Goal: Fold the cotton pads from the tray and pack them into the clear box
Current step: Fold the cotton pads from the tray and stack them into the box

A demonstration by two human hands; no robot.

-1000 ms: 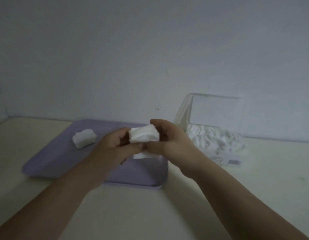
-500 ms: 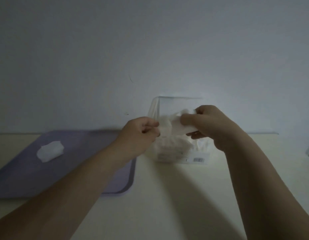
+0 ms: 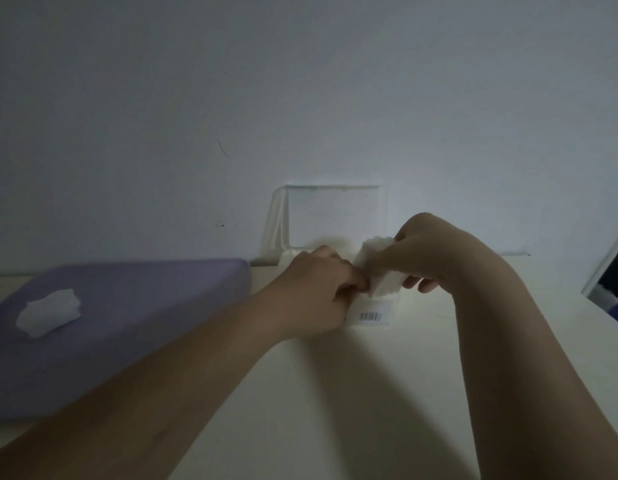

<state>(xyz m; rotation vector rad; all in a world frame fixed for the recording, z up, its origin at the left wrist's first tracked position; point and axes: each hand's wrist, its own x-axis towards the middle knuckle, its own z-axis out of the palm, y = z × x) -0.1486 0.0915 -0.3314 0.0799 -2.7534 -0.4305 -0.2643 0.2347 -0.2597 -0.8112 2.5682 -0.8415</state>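
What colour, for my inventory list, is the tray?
The tray is lilac; the head view shows it.

Light: dim, grey-blue cast, low contrast.
Shadows: soft, long streaks on the surface (image 3: 387,410) under the forearms (image 3: 196,368).
Blur: tray (image 3: 144,306) rim smeared, detail soft.
Edges: wide-angle stretch at the corners.

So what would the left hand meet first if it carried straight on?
The folded cotton pad in the right hand; the left hand's fingertips seem to touch it. Behind that, the clear box.

Cream table (image 3: 369,410) against pale wall (image 3: 300,81); white-edged dark object (image 3: 612,271) far right.
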